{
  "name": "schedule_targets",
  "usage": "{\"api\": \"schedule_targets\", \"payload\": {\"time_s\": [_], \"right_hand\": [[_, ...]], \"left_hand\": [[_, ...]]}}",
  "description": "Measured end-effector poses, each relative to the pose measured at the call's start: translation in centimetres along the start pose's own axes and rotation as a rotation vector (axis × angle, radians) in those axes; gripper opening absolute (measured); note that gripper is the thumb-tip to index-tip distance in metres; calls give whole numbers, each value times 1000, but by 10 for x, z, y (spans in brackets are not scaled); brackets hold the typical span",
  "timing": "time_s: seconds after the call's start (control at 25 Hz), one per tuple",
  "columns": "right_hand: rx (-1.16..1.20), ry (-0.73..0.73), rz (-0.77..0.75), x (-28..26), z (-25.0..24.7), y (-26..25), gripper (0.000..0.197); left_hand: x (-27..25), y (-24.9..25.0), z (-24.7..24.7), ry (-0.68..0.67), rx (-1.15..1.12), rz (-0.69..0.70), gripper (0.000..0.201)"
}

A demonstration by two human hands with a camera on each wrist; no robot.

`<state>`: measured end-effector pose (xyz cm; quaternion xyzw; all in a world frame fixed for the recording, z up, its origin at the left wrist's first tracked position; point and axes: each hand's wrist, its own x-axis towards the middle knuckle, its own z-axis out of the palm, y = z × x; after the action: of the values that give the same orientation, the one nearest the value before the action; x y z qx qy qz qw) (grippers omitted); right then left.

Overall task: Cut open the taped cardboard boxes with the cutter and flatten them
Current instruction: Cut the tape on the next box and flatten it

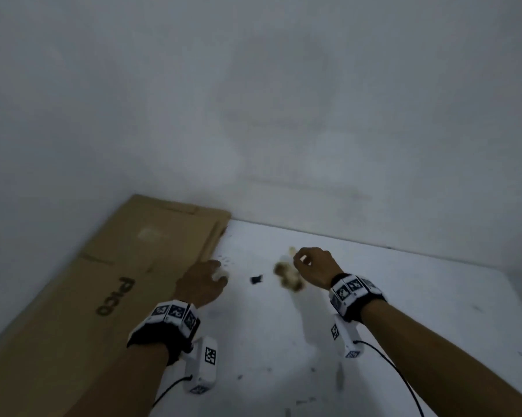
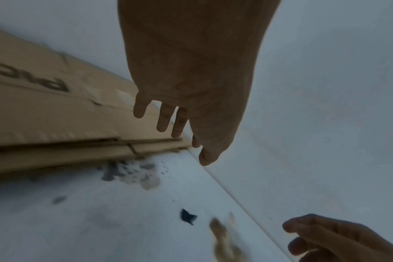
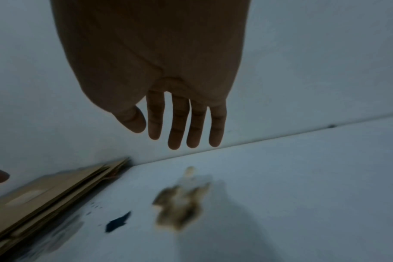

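A stack of flattened brown cardboard boxes (image 1: 103,266) printed with dark letters lies along the left of the white table (image 1: 419,311), against the wall. The stack's layered edge shows in the left wrist view (image 2: 56,150) and the right wrist view (image 3: 45,191). My left hand (image 1: 204,282) hovers at the stack's right edge, fingers relaxed and empty (image 2: 180,120). To its right, my right hand (image 1: 314,266) hangs over the table with straight, empty fingers (image 3: 182,127). No cutter is in view.
A brown stain (image 1: 287,275) marks the table under my right hand, also seen in the right wrist view (image 3: 180,202). A small black scrap (image 1: 256,279) lies between the hands. Grey smudges (image 2: 132,172) sit beside the cardboard edge. A pale wall (image 1: 253,115) closes the table's far side.
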<state>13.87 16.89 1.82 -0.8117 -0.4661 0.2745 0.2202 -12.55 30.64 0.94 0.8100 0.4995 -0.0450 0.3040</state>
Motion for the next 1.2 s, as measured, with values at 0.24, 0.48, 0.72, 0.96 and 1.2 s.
{"api": "schedule_targets", "payload": {"time_s": [0.24, 0.48, 0.72, 0.96, 1.2], "right_hand": [[63, 166, 228, -119, -84, 168, 13], [-75, 213, 444, -241, -144, 328, 13], [-51, 224, 588, -324, -168, 422, 11], [170, 260, 694, -356, -164, 488, 15], [386, 330, 876, -353, -152, 571, 17]], "left_hand": [[-22, 189, 90, -13, 77, 280, 44], [-56, 352, 230, -177, 169, 521, 30], [-96, 460, 336, -355, 315, 663, 30], [-114, 515, 403, -478, 386, 731, 32], [-109, 561, 471, -484, 393, 784, 30]]}}
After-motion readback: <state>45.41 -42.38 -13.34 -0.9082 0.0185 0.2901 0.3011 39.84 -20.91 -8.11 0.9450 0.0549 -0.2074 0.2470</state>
